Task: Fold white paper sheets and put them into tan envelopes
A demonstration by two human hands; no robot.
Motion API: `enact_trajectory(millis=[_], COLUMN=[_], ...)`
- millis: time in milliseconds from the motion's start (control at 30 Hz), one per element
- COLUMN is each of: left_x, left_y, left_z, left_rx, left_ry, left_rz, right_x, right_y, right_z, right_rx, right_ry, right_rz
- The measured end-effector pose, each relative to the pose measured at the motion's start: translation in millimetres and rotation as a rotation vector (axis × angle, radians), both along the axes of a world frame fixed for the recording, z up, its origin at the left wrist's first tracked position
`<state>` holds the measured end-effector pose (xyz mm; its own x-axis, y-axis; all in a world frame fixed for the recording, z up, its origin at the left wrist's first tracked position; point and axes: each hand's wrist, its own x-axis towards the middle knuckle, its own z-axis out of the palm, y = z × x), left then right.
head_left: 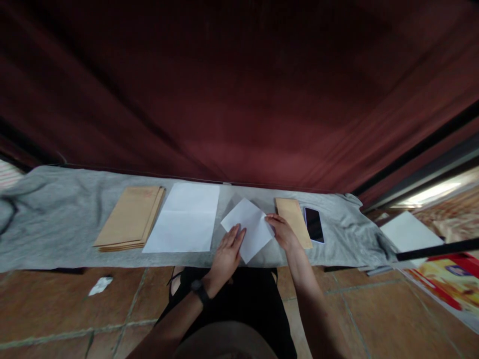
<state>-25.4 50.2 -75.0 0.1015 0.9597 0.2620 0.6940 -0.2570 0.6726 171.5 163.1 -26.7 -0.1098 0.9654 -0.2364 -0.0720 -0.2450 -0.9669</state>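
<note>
A folded white sheet of paper (250,222) lies turned like a diamond on the grey cloth in front of me. My left hand (227,253) rests on its lower left side, fingers stretched out over the paper. At the right corner, my right hand (280,229) pinches the edge between thumb and fingers. Larger white sheets (183,219) lie flat to the left, with a crease across the middle. Just right of my right hand is a narrow brown envelope (294,219).
A stack of brown envelopes (129,217) lies at the left of the cloth-covered bench (60,214). A phone (314,224) sits right of the narrow envelope. Dark red fabric (232,99) hangs behind the bench. A white scrap (100,285) is on the tiled floor (48,309).
</note>
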Motion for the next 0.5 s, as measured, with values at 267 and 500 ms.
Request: enact_trajectory(millis=[267,500], left_x=[16,31], left_y=[28,30], left_z=[42.8,18.3], left_rx=[-0.352,-0.6], left_ry=[-1.311,-1.72], left_rz=[0.393,0.511], right_x=[3,-7], right_y=[-6,-32], right_z=[19.2,-59.9], right_rx=[0.178,0.074], right_ry=[-0.023,-0.168], right_rz=[-0.198,-0.304])
